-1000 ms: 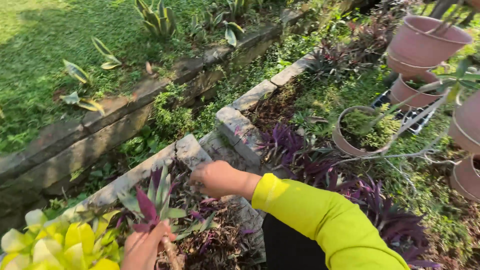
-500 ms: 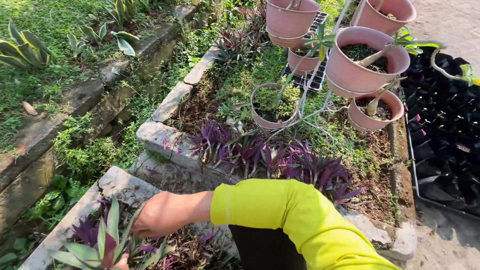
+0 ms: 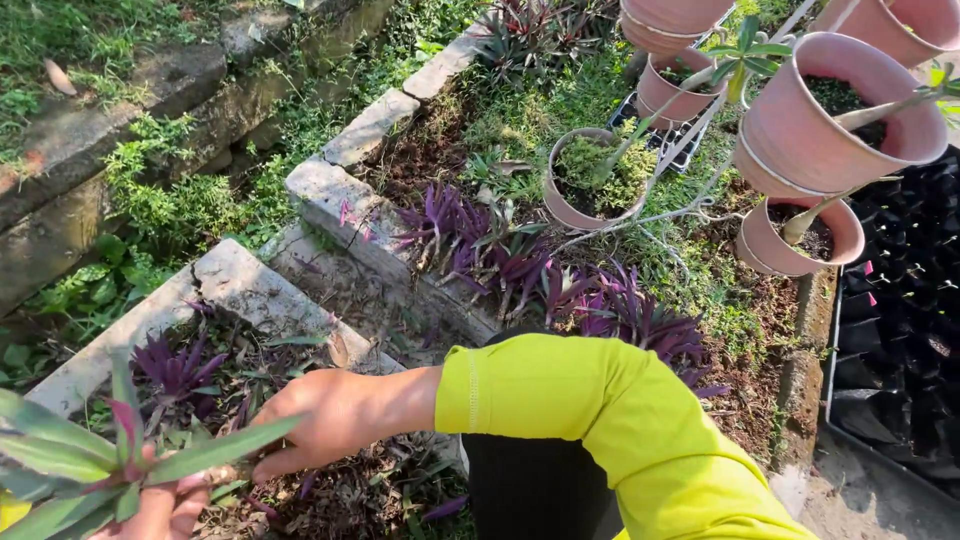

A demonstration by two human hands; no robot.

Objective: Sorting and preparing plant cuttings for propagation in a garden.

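Plant cutting (image 3: 90, 465), green strap leaves with purple-pink centre, sits bottom left over the near bed, gripped at the stem base. Right hand (image 3: 325, 420) comes in from the yellow-green sleeve (image 3: 590, 420), fingers curled and closed around the stem base where it meets the leaf litter. Left hand (image 3: 165, 505) is mostly cut off by the bottom edge; only the fingers show, touching the same stem from below, grip can't be confirmed. Hands are just beside each other, both on the cutting. Near bed is full of dry brown leaf litter (image 3: 350, 490) with a small purple plant (image 3: 175, 365) just behind the cutting. Concrete edging (image 3: 250, 290) frames this bed; a second edging block (image 3: 330, 195) borders the next bed up. That bed holds a row of purple-leaved plants (image 3: 520, 265), past the sleeve. Beyond them, pink plastic pots: one on the ground with green moss-like growth (image 3: 595, 180), a larger one (image 3: 835, 115) raised at right, another below it (image 3: 800, 235). Black seedling tray (image 3: 905, 290) runs along the right edge. Weedy stone ledge (image 3: 90, 120) top left.
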